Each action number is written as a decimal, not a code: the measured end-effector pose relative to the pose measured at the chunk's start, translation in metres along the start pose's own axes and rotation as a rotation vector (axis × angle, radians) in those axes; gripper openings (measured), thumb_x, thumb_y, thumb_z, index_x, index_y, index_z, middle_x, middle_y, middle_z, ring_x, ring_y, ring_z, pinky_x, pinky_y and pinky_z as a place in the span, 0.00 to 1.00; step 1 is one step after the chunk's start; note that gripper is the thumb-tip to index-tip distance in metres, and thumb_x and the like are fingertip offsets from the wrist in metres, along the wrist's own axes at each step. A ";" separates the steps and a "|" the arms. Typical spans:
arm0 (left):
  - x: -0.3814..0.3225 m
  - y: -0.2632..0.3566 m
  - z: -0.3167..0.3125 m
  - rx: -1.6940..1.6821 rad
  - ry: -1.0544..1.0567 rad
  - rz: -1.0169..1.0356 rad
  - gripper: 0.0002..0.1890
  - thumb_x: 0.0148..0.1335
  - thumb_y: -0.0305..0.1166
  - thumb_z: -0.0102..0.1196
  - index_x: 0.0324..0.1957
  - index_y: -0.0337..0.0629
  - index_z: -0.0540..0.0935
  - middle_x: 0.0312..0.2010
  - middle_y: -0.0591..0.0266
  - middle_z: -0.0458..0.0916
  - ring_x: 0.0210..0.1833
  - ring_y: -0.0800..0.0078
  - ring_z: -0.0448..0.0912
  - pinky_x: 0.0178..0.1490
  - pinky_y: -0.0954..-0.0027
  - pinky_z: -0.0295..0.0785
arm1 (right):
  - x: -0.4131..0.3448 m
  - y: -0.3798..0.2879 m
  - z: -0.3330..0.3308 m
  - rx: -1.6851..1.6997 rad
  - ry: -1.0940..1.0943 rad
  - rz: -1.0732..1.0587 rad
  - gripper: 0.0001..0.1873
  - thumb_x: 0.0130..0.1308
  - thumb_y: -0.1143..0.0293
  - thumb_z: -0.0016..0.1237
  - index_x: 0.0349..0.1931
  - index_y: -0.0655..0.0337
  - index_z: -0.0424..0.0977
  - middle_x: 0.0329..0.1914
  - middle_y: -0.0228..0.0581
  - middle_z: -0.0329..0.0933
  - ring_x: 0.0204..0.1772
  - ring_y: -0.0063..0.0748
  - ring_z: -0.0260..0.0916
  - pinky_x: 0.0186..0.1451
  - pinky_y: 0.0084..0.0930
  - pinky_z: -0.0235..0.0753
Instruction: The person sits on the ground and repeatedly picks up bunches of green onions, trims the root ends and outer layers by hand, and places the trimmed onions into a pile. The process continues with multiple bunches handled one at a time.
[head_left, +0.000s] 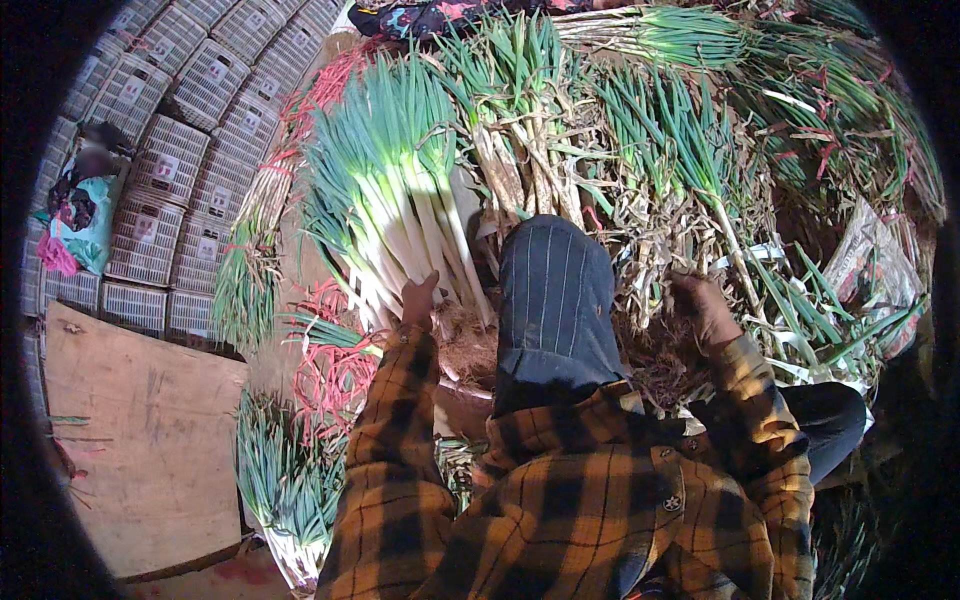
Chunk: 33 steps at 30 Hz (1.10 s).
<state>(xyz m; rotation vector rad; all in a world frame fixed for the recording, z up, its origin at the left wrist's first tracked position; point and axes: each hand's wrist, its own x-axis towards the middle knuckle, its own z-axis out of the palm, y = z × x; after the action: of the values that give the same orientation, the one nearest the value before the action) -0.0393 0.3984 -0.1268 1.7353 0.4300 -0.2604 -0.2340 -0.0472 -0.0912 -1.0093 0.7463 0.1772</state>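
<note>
My left hand (418, 301) is at the lower white stems of cleaned Welsh onions (401, 217), which fan out with green tops pointing away from me. Whether its fingers close around a stem is unclear. Brown, hairy roots (465, 341) lie just right of it. On the other side of my knee, my right hand (703, 309) has curled fingers against dry, withered outer leaves (667, 247) of uncleaned onions. What it grips, if anything, is hidden. A single onion with a long pale stem (731, 236) leans beside that hand.
Stacked plastic crates (161, 161) line the left, below them a plywood board (142, 442). Red ties (330, 375) lie in a tangle near my left forearm. A bundle of white-stemmed onions (292, 502) stands lower left. More unpeeled onions (832, 112) and a plastic sack (870, 262) occupy the right.
</note>
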 end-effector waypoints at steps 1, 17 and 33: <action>-0.002 0.000 0.001 0.008 0.023 0.021 0.16 0.54 0.34 0.60 0.40 0.32 0.75 0.25 0.56 0.78 0.23 0.66 0.76 0.26 0.66 0.74 | 0.008 0.014 -0.008 0.001 -0.059 0.011 0.08 0.56 0.70 0.52 0.35 0.62 0.76 0.23 0.32 0.72 0.25 0.24 0.67 0.26 0.23 0.67; 0.015 0.009 -0.023 0.994 0.377 0.838 0.15 0.46 0.25 0.53 0.40 0.40 0.72 0.34 0.45 0.77 0.38 0.47 0.76 0.38 0.55 0.72 | 0.022 0.079 -0.035 -0.089 -0.007 0.106 0.08 0.57 0.70 0.50 0.32 0.65 0.74 0.24 0.34 0.74 0.23 0.26 0.68 0.26 0.24 0.67; 0.030 0.070 -0.056 0.396 -0.119 0.117 0.14 0.56 0.41 0.52 0.34 0.41 0.81 0.19 0.61 0.76 0.20 0.72 0.73 0.23 0.67 0.70 | 0.023 0.105 -0.051 -0.369 -0.080 0.013 0.14 0.59 0.68 0.49 0.41 0.67 0.74 0.30 0.35 0.77 0.29 0.24 0.73 0.33 0.24 0.73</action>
<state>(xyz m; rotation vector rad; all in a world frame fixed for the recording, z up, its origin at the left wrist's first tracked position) 0.0138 0.4463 -0.0644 2.1107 0.1952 -0.3816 -0.2900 -0.0365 -0.1958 -1.3387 0.6601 0.3741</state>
